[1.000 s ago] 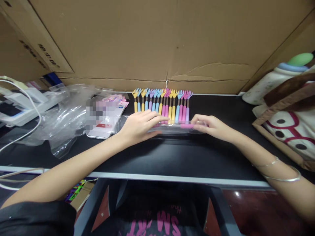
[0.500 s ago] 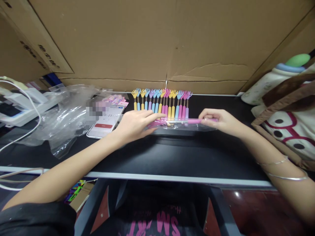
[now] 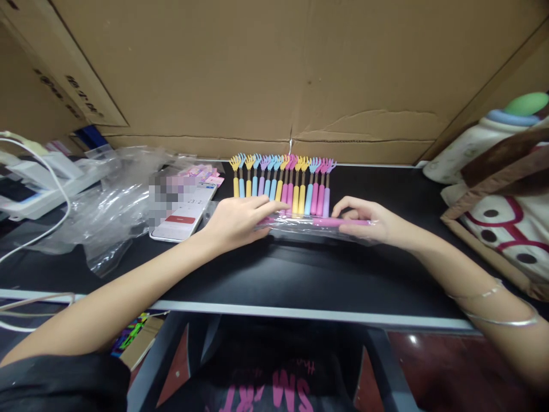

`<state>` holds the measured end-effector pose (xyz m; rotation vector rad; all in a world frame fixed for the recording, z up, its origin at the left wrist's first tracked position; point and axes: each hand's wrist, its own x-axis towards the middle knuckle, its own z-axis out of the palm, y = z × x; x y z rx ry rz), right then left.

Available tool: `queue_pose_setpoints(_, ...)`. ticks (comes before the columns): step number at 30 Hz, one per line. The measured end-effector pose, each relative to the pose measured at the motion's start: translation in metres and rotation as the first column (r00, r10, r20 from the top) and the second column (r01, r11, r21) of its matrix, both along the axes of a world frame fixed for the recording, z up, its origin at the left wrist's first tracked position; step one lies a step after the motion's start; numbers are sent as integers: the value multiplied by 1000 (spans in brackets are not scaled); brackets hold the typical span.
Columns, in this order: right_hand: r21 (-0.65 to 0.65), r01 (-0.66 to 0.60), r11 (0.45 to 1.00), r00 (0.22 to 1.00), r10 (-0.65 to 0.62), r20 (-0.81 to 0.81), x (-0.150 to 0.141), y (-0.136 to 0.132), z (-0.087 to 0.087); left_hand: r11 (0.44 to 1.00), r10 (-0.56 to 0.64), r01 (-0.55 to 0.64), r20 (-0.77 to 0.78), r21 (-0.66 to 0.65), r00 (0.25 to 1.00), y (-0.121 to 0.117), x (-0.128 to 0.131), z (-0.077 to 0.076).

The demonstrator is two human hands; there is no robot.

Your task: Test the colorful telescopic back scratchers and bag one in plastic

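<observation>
Cardboard sheets (image 3: 274,74) wall off everything beyond both hands, and under them is a black tabletop (image 3: 274,274) with a pale front edge. Way off to the outer side of the right hand sits a cream and brown bag (image 3: 501,212) with a bottle (image 3: 484,137) behind it. Out past the left hand there's a heap of crumpled clear plastic (image 3: 107,200) and a phone (image 3: 184,214) lying flat, screen lit.

Just beyond the fingertips of both hands is a tidy row of little back scratchers (image 3: 283,180), yellow, blue, pink and purple, claws pointing away from the person.

Between the hands lies a narrow clear sleeve (image 3: 309,226) with a pink scratcher (image 3: 338,221) inside, flat on the table and running sideways. The left hand (image 3: 235,220) presses down flat on one end of the sleeve, fingers spread. The right hand (image 3: 369,220) has its fingers closed around the pink handle at the other end.

My read: this looks like the bagging step, the scratcher being seated in the sleeve. Next move probably needs the left hand pinning the plastic steady while the right slides or lets go.
</observation>
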<state>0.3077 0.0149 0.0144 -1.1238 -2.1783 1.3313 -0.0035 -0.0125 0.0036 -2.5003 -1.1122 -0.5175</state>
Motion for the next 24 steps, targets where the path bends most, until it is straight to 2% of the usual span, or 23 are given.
queue_pose_setpoints(5, -64, -31, 997, 997, 27, -66, -2, -5, 6, 996, 27, -24, 37, -85, 999, 0, 0, 2)
queue_pose_setpoints(9, -16, 43, 999, 973, -46, -227, 0, -6, 15, 988, 66, -47, 127, -148, 990, 1, -1, 5)
queue_pose_setpoints(14, -121, 91, 989, 916, -131, -378, 2, -4, 18, 973, 111, -70, 181, -221, 977, 4, -4, 8)
queue_pose_setpoints(19, -171, 144, 975, 915, -197, -352, -1, -2, 17, 951, 96, -23, 224, -308, 970, 6, -4, 7)
queue_pose_setpoints(24, -236, 103, 966, 908, -188, -374, -7, -2, 12, 944, 92, -16, 216, -329, 972, 5, -4, 6)
